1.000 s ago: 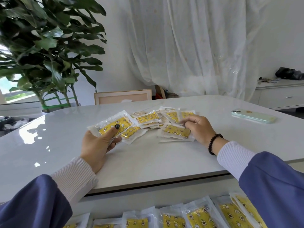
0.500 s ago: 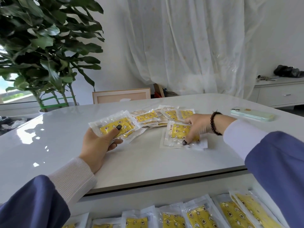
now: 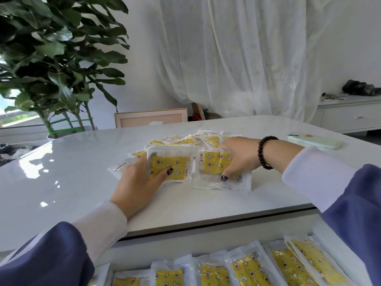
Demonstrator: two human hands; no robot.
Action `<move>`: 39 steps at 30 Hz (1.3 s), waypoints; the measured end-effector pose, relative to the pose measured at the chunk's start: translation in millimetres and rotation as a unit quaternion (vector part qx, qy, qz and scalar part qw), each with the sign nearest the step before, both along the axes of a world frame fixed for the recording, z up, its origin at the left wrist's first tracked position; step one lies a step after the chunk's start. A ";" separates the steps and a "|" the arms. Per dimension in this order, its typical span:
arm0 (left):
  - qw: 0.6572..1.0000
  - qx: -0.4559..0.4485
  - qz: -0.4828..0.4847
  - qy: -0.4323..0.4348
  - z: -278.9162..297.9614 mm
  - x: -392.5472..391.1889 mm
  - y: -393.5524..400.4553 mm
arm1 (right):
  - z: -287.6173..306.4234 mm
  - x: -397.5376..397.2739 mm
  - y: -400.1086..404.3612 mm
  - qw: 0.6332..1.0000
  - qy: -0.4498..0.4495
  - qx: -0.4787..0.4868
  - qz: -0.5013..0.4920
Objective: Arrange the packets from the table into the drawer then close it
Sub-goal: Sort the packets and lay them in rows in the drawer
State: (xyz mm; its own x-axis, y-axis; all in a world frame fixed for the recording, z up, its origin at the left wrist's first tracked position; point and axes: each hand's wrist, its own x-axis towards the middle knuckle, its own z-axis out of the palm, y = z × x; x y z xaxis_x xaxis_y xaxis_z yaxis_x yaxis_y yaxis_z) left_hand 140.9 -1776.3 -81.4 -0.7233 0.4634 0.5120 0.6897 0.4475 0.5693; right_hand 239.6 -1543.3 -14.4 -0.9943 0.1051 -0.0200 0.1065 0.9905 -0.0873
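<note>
Gripping a flat, crinkly clear-plastic packet with a yellow patterned insert (image 3: 168, 165), the person's left hand (image 3: 137, 181) has its thumb pressed across the packet's front and its fingers curled behind, lifting the packet's far edge off the glossy white tabletop (image 3: 68, 178). Just beside it, the right hand (image 3: 237, 156) lies palm-down on a second see-through packet with a yellow star-and-moon print (image 3: 215, 163), fingers spread flat and thumb pinning its near edge; whether it truly grips or only presses, I cannot tell. That packet sits on top of another clear wrapper. Behind both hands lies a loose, overlapping heap of the same shiny square packets (image 3: 193, 139). Below the table's edge, the open white drawer (image 3: 171, 247) holds a neat row of matching yellow-printed packets (image 3: 249, 269), each leaning on its neighbour. A round-beaded dark bracelet (image 3: 265, 152) circles the right wrist, above a ribbed white cuff and blue sleeve. A pale mint, slim rectangular phone (image 3: 314, 140) rests well apart to the right.
</note>
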 end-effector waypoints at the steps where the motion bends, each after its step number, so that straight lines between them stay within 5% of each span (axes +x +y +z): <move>1: 1.000 -0.001 0.000 0.005 0.3 0.4 0.0 | -2.7 0.0 -3.3 1.000 -0.010 0.007 0.008; 6: 1.000 0.001 -0.007 0.016 1.0 3.0 -1.3 | -8.5 7.5 -10.2 0.999 0.028 -0.002 0.037; 13: 0.998 0.037 -0.050 0.005 1.7 25.8 -5.3 | -7.3 64.2 -2.9 0.958 0.169 -0.232 0.016; 23: 0.972 0.115 -0.154 -0.136 -9.8 125.5 -3.5 | -52.4 150.6 11.1 0.890 0.084 -0.446 -0.040; 27: 0.959 0.053 -0.172 -0.218 -31.3 135.5 -5.9 | -70.6 174.8 21.8 0.882 -0.011 -0.465 -0.072; 31: 0.955 -0.047 -0.124 -0.264 -53.0 125.1 -3.8 | -107.5 178.3 32.3 0.919 -0.080 -0.354 -0.154; 39: 0.910 -0.185 -0.117 -0.352 -71.0 122.3 11.5 | -141.5 148.4 33.8 0.889 -0.116 -0.338 -0.287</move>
State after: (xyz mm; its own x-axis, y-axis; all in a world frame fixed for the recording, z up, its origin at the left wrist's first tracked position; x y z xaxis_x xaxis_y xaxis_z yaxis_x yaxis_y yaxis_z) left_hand 263.2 -1764.7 -152.4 -0.6710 0.6935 -0.2623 0.3135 0.5859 0.7473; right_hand 387.9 -1509.5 -155.9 -0.7417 0.4796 -0.4689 0.6700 0.4971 -0.5514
